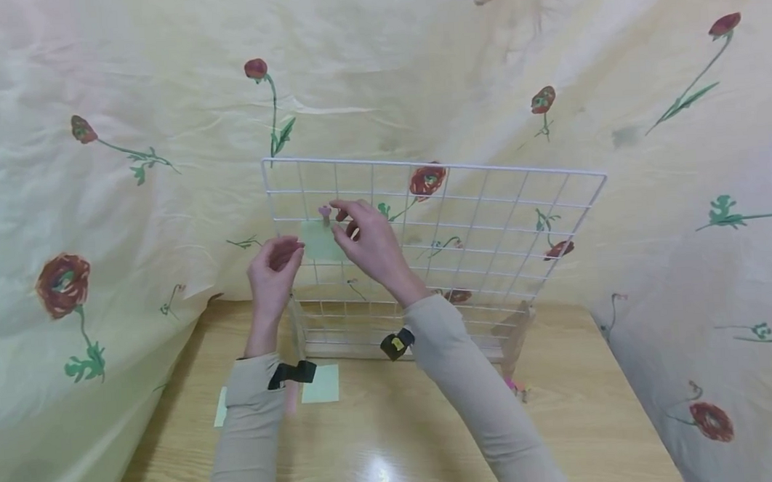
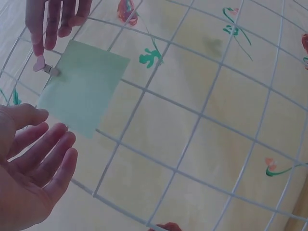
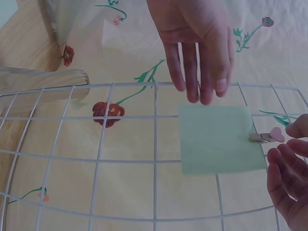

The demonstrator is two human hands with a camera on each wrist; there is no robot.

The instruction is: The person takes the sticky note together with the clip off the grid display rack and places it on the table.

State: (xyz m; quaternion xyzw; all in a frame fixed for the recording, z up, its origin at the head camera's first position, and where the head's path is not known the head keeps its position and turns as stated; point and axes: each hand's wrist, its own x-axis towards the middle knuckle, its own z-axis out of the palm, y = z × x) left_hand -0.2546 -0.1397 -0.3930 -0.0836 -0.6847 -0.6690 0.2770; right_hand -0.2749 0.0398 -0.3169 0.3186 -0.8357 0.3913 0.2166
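A pale green square of paper (image 1: 320,243) hangs flat against a white wire grid (image 1: 488,192). At its top edge sits a small wooden clothespin with a pink heart (image 3: 275,134). My right hand (image 1: 374,243) is beside that clothespin, thumb and fingers parted, with a small gap to the heart in the right wrist view. By the paper's left edge is my left hand (image 1: 275,270), its fingers loosely bent and nothing gripped. In the left wrist view the left fingertips (image 2: 60,132) come close to the paper's edge; whether they touch it I cannot tell.
On the wooden table (image 1: 383,430) lie another green paper square (image 1: 320,384), a pink strip (image 1: 292,397) partly behind the left sleeve, and a pale sheet (image 1: 221,407). Small colourful pieces (image 1: 520,389) lie near the grid's right foot (image 1: 518,339). Flowered cloth (image 1: 131,247) surrounds the table.
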